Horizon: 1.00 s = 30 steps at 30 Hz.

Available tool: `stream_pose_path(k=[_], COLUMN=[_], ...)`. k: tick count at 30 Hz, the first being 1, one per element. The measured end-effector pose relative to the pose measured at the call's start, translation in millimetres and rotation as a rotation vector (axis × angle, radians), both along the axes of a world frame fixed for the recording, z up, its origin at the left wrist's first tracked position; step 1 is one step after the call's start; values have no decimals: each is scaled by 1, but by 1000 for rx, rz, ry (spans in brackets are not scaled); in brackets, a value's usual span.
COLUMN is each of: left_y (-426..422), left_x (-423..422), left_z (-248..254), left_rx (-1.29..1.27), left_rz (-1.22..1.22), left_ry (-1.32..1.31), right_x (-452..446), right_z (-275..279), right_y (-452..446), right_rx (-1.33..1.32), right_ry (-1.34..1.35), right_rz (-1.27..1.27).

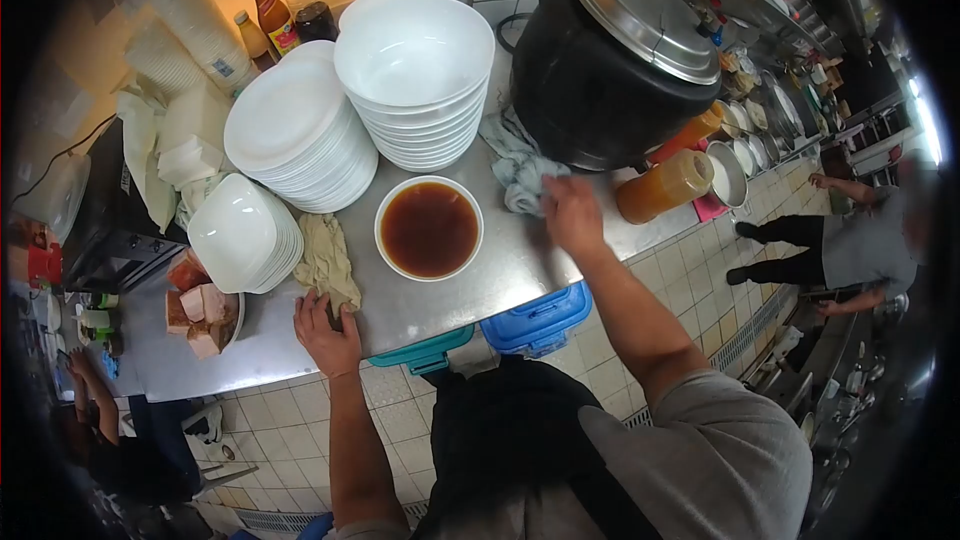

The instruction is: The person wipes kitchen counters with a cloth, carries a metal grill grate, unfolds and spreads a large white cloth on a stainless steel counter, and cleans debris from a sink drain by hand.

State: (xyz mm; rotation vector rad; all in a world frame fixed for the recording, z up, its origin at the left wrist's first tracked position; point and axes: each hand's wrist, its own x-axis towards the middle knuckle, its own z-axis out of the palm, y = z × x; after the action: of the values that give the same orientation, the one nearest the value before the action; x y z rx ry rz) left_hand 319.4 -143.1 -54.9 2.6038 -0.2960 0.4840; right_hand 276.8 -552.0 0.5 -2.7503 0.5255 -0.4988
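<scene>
My left hand (326, 333) rests at the counter's front edge, its fingers spread at the lower end of a crumpled beige cloth (325, 258). On the right, my right hand (574, 215) touches the edge of a grey-blue cloth (522, 172); its fingers are blurred and partly hidden, so their grip is unclear. Between the hands stands a white bowl of reddish-brown liquid (430, 229). Behind it are stacked white bowls (415, 50) and stacked white plates (290, 120). Square white dishes (240, 230) form a stack left of the beige cloth.
A large black pot (590, 70) with a metal lid stands back right, beside an orange squeeze bottle (665, 185). Sauce bottles (271, 15) stand at the back. Meat chunks (205, 318) lie front left. Lidded bins (538, 320) sit below. Other people (865, 240) are at both sides.
</scene>
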Motion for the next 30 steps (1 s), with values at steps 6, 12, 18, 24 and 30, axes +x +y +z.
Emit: stream_pose_path(k=[6, 12, 18, 24, 30], left_y=[-1, 0, 1, 1, 4], left_x=[0, 0, 1, 1, 3], left_z=[1, 1, 1, 0, -6], left_rx=[-13, -13, -12, 3, -32], left_rz=[7, 9, 11, 13, -9], left_ry=[-3, -9, -2, 2, -27], right_x=[26, 35, -28, 7, 44], right_z=[-14, 71, 60, -11, -2], right_y=[-7, 7, 2, 18, 4], right_rx=[92, 543, 351, 108, 222], right_ry=[70, -330, 94, 11, -225], right_rz=[32, -50, 81, 155, 61])
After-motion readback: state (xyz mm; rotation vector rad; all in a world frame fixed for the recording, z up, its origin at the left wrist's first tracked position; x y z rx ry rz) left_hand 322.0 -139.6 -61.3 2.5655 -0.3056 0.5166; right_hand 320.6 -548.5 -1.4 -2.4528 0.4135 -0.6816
